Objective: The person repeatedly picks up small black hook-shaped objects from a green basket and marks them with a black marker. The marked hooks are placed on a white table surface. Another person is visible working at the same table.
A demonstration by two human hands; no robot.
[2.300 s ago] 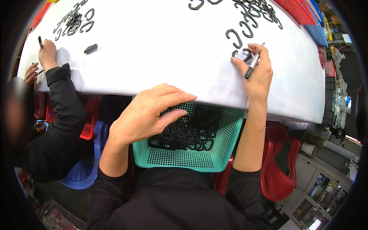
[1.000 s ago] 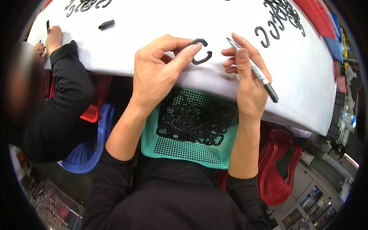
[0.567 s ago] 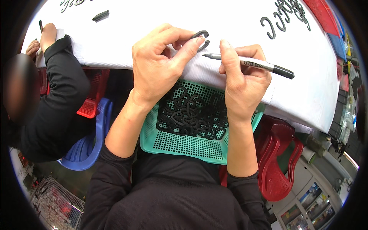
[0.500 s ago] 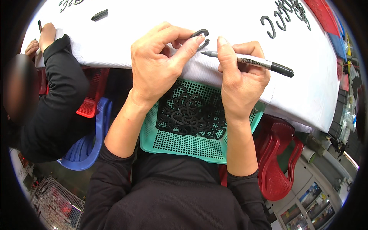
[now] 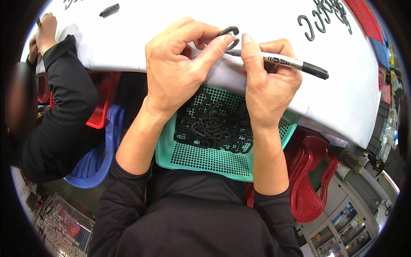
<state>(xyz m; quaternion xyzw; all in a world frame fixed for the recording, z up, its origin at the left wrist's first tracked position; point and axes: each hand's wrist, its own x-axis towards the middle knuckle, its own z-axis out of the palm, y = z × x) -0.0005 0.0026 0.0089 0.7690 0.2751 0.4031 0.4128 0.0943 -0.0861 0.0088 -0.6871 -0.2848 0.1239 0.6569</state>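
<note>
Between its thumb and index finger, my left hand (image 5: 177,64) pinches a black C-shaped piece (image 5: 232,31) with its open side to the right. My right hand (image 5: 272,83) is closed around a silver-and-black marker pen (image 5: 284,61), its tip pointing left. That tip is at the lower end of the piece; whether it touches is hard to tell. Below both hands is a green plastic basket (image 5: 205,165), with a heap of similar black pieces (image 5: 209,124) in it.
On the white-covered table (image 5: 338,81) lie a black pen cap (image 5: 109,10) and several black C-shaped pieces (image 5: 306,28) at the far right. A co-worker's arm (image 5: 70,94), a blue chair (image 5: 113,137) and a red basket (image 5: 100,113) are at left. A red chair (image 5: 306,184) stands right.
Both hands have shifted slightly up, with the piece and the marker in them. The marker's tip has come closer to the piece's lower end. The co-worker's hands have moved a little.
</note>
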